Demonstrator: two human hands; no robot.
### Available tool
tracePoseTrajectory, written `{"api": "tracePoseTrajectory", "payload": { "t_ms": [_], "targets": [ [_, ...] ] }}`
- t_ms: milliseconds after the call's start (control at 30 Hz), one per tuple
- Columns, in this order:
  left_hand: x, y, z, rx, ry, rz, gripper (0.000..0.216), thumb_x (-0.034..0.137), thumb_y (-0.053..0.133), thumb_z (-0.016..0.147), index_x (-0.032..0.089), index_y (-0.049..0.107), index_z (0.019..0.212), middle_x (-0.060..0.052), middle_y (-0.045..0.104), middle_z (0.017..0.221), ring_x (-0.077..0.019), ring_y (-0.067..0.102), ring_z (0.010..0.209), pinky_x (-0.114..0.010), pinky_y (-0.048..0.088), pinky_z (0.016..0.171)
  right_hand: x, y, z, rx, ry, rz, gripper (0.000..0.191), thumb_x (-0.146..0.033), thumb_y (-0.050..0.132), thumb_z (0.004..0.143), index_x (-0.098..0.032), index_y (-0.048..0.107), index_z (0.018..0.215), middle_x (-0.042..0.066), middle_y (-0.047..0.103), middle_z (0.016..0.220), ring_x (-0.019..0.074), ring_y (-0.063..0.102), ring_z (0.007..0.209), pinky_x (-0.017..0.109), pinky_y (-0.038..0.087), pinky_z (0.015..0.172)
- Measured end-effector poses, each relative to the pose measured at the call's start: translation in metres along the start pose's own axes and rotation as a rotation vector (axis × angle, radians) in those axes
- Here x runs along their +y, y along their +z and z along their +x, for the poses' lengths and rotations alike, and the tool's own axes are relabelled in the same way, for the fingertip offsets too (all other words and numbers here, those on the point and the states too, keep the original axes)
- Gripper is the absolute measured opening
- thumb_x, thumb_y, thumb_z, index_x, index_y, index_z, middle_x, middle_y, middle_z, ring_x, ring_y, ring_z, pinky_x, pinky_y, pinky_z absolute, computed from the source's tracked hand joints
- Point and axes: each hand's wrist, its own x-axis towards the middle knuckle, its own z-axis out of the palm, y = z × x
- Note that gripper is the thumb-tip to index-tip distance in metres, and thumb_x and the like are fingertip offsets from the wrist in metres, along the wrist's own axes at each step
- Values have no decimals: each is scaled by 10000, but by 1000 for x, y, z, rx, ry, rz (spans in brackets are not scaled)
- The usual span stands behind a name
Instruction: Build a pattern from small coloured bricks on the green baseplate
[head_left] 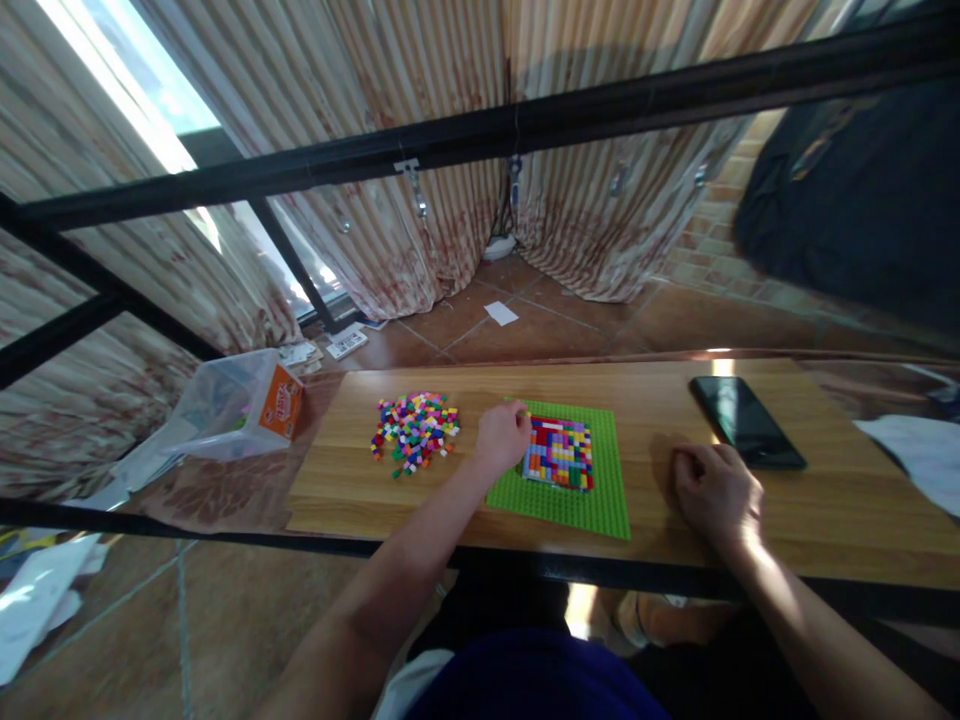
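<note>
A green studded baseplate [611,475] lies on the wooden table, with a block of many-coloured toy bricks [559,453] built up on its middle. At the left edge of that block, my left hand [501,438] is closed in a pinch over the plate. A speck of yellow shows by its fingertips, too small to tell whether it is held. Further left, small loose toy bricks [416,430] lie in a mixed pile. My right hand [718,492] rests curled on the table right of the baseplate, its fingers folded in and nothing visible in them.
A black phone [746,422] lies flat beyond my right hand. Off the table's left end stands a clear plastic box [225,405] with an orange label. A black metal bar [450,140] crosses in front of striped curtains [420,60]. White paper [915,455] lies at the far right.
</note>
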Motion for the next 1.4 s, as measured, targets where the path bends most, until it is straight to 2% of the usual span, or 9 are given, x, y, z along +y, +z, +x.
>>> {"api": "tracePoseTrajectory", "payload": {
  "t_ms": [133, 233, 333, 567, 933, 1400],
  "targets": [
    [-7, 3, 8, -65, -52, -199, 235, 156, 565, 877, 134, 755, 1012, -59, 738, 799, -159, 663, 728, -260, 493, 737, -2, 0, 0, 0, 10, 4, 215, -278, 538, 862, -175, 727, 858, 83, 657, 863, 188, 569, 727, 294, 403, 628],
    [-15, 5, 16, -133, -130, -383, 186, 142, 585, 857, 139, 757, 928, 2, 664, 626, -114, 600, 582, -220, 455, 623, -2, -1, 0, -14, 9, 9, 223, -282, 531, 862, -175, 726, 867, 85, 649, 856, 194, 568, 740, 295, 403, 631],
    [-20, 6, 20, -160, -165, -490, 144, 131, 607, 839, 140, 746, 876, 34, 605, 552, -85, 545, 520, -199, 425, 578, -2, -1, 1, -23, 24, 28, 222, -282, 527, 860, -179, 724, 856, 82, 650, 849, 193, 570, 733, 295, 403, 628],
    [-17, 10, 21, -200, -184, -621, 87, 97, 627, 818, 122, 710, 821, 41, 580, 535, -61, 520, 487, -176, 423, 532, -3, -2, 1, -11, 35, 29, 225, -293, 535, 858, -181, 729, 838, 79, 660, 853, 184, 567, 707, 284, 396, 611],
    [-11, 10, 20, -217, -249, -710, 146, 78, 649, 822, 106, 734, 938, 39, 598, 530, -48, 531, 476, -161, 447, 524, -3, -2, 1, -17, 36, 31, 222, -288, 538, 851, -178, 730, 847, 84, 662, 872, 186, 566, 712, 291, 402, 615],
    [-15, 17, 22, -236, -203, -663, 146, 92, 648, 813, 100, 756, 911, 17, 649, 557, -70, 581, 485, -219, 526, 584, -4, -1, 1, -34, 48, 59, 238, -289, 523, 850, -169, 729, 858, 97, 665, 886, 193, 570, 718, 300, 402, 612]
  ]
}}
